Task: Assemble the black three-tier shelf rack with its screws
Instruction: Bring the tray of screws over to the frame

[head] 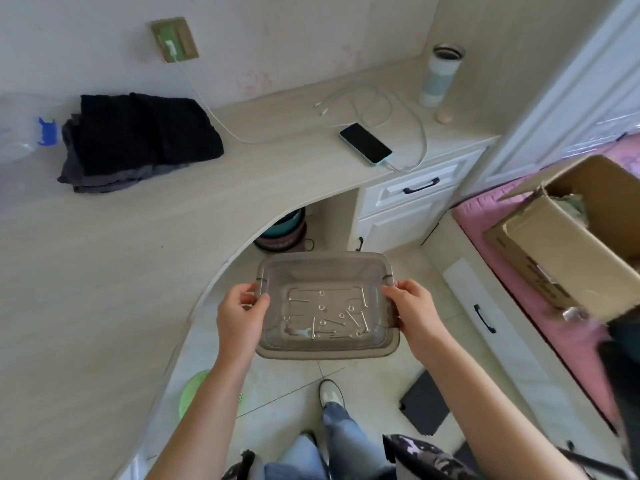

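Left hand (240,315) grips left rim of translucent grey plastic tray (327,349); right hand (417,313) grips right rim. Tray held level above floor, beside curved desk (104,258). Screws (363,318), washers, small wrench (298,332) loose on tray bottom. Cardboard box (554,244) at right.

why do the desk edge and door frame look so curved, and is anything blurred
Head view: wide-angle distortion bends the desk edge and door frame; the cardboard box at the right edge is motion-smeared; the tray and screws in the centre stay fairly sharp.
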The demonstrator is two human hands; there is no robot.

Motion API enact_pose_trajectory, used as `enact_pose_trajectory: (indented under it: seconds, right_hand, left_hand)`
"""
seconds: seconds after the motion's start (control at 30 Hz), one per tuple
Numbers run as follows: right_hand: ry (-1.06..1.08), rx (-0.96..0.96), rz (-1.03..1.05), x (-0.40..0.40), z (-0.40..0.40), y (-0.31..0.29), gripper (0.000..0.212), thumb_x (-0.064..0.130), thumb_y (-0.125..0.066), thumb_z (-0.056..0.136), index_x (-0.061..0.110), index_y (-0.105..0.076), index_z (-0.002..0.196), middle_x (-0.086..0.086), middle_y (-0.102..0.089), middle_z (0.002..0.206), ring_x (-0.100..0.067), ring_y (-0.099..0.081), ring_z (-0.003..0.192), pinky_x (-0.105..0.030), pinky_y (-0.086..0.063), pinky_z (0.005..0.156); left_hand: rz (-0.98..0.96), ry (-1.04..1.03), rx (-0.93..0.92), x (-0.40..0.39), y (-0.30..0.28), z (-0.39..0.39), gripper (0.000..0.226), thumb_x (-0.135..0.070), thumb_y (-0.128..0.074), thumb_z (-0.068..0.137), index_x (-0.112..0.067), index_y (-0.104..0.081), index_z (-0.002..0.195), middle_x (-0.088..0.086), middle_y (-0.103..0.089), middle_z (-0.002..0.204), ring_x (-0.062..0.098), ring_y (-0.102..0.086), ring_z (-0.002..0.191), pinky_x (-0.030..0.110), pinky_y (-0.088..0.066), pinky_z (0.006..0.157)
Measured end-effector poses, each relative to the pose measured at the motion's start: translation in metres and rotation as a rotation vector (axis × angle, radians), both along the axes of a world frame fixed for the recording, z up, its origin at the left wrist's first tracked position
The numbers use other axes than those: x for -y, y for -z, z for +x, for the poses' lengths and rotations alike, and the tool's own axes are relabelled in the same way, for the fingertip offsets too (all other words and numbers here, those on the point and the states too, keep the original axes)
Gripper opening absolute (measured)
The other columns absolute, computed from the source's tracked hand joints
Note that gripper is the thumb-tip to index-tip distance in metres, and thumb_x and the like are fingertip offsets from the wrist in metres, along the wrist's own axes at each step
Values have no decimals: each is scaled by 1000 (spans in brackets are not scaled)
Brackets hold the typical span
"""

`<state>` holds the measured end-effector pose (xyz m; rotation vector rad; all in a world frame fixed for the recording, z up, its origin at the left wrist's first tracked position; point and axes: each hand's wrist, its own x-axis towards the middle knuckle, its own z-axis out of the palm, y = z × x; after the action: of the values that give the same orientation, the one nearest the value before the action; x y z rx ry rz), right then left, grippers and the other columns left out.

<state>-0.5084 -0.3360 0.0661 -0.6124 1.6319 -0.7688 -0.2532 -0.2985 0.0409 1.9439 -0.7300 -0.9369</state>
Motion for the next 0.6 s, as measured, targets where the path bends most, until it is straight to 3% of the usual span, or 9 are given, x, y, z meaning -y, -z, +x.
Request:
enact_pose_trajectory:
  seconds: [0.1,0.27,0.37,0.47,0.6]
  right_hand:
    - [76,-4,-11,-27,-16,4,2,9,-61,92,8,-60,94,0,-57,66,-12,-55,51,-27,-47,50]
    - [192,-5,-14,-83,-27,19,11,9,-64,91,4,-62,101,-5,-58,74,-20,-52,65,-33,-48,60]
    - [248,6,-1,-119,-27,28,8,9,-64,91,5,-63,98,-6,-58,73,-20,-52,64,-30,-50,56]
    - [302,31,29,-151,-29,36,11,7,-64,91,3,-63,101,-13,-57,81,-26,-51,74,-41,-49,70]
    - [345,35,29,-186,-41,37,8,7,-63,91,4,-62,98,-12,-56,77,-27,-50,75,-42,-47,70]
  left_hand:
    - [17,71,-30,-12,3,-13,18,-14,-72,90,-24,-64,102,1,-67,94,19,-65,85,33,-53,74]
    - [40,152,-125,-42,10,-21,20,-9,-73,87,-27,-64,90,6,-69,92,21,-65,80,39,-55,74]
    - [52,173,-164,-64,14,-21,21,-6,-73,87,-25,-65,88,6,-69,90,19,-65,77,33,-54,69]
    - [71,200,-174,-85,16,-26,19,-5,-72,87,-22,-65,89,6,-70,90,16,-64,76,25,-52,66]
    - [90,255,-182,-106,14,-41,17,-4,-71,88,-20,-65,91,9,-71,95,21,-65,84,33,-55,75]
